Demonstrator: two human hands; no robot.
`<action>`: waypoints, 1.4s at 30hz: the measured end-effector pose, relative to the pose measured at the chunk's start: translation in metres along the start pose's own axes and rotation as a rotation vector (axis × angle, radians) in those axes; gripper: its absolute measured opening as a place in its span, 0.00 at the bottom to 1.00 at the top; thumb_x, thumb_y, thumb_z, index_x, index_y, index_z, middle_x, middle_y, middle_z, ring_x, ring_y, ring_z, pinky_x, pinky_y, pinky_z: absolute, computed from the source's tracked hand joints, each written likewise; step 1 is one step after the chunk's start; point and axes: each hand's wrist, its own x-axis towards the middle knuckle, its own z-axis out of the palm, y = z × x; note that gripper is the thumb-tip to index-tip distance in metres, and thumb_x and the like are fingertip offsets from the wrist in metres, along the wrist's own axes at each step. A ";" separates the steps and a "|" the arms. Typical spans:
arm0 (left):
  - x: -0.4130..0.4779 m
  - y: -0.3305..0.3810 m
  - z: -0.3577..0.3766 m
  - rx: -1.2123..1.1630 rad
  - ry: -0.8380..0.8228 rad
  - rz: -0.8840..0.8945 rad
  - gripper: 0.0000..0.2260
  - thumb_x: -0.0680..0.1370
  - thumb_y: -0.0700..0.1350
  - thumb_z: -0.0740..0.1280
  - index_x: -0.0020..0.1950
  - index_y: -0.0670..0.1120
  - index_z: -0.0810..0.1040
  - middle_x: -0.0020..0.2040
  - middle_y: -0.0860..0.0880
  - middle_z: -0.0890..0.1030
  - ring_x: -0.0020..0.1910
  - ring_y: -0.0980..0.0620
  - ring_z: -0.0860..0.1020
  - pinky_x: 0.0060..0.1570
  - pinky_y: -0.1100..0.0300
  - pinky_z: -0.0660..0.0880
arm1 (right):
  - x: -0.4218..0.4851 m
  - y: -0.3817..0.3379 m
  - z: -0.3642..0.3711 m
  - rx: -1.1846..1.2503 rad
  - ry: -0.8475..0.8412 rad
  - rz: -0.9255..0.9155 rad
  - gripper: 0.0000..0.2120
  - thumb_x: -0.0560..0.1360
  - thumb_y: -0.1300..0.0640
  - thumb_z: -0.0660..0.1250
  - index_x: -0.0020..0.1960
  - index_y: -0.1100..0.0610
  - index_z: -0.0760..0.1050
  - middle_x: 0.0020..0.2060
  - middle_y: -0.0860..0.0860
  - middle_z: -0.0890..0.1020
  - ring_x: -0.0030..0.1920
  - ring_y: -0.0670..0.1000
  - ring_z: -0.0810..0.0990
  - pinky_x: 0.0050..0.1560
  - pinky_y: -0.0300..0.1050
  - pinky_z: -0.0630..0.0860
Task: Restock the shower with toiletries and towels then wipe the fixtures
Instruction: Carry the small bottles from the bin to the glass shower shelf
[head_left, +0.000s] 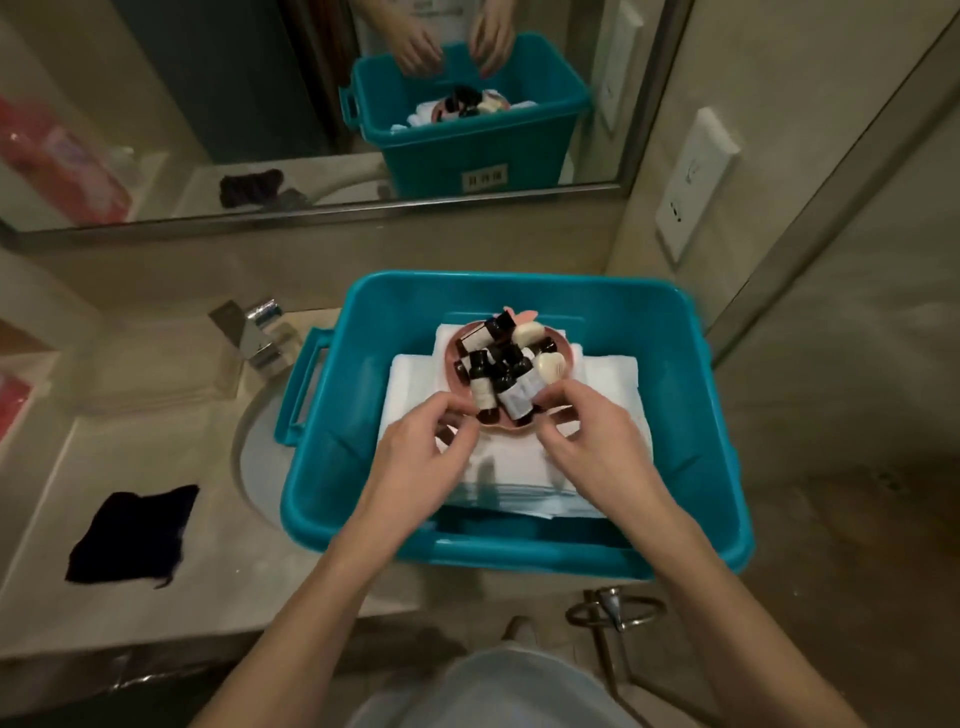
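Note:
A teal plastic bin (332, 467) rests on the vanity, partly over the sink. Inside it lie folded white towels (608, 371). On the towels sits a pink dish (460, 338) piled with several small dark toiletry bottles (480, 387) and pale soaps (550, 366). My left hand (423, 449) curls its fingers at the dish's near left rim. My right hand (592, 439) pinches the near right rim, beside a bottle. Both hands touch the dish; whether it is lifted off the towels I cannot tell.
A dark cloth (137, 530) lies on the counter at the left. A chrome faucet (254, 332) stands behind the sink (254, 462). The mirror (260, 104) spans the back wall. A wall outlet (693, 182) is at the right. A metal towel ring (615, 613) hangs below the counter edge.

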 end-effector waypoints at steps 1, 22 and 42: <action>0.010 -0.002 0.003 0.049 0.018 -0.021 0.03 0.78 0.51 0.68 0.51 0.56 0.80 0.43 0.60 0.82 0.42 0.59 0.79 0.45 0.59 0.77 | 0.004 -0.001 0.005 -0.038 -0.007 -0.009 0.10 0.77 0.50 0.67 0.57 0.46 0.76 0.53 0.42 0.82 0.50 0.45 0.81 0.54 0.52 0.79; 0.089 -0.026 0.009 0.267 -0.246 -0.005 0.11 0.74 0.56 0.66 0.53 0.55 0.71 0.44 0.58 0.82 0.46 0.50 0.80 0.44 0.54 0.76 | 0.031 -0.035 0.069 -0.378 0.244 0.228 0.13 0.74 0.49 0.68 0.56 0.51 0.72 0.56 0.47 0.76 0.50 0.54 0.79 0.41 0.49 0.74; 0.089 -0.018 -0.035 -0.696 -0.561 -0.238 0.14 0.75 0.38 0.72 0.59 0.49 0.80 0.43 0.52 0.86 0.43 0.51 0.86 0.39 0.64 0.79 | -0.019 -0.058 0.038 0.912 0.376 0.487 0.13 0.76 0.65 0.71 0.60 0.60 0.78 0.46 0.56 0.87 0.46 0.54 0.85 0.51 0.46 0.83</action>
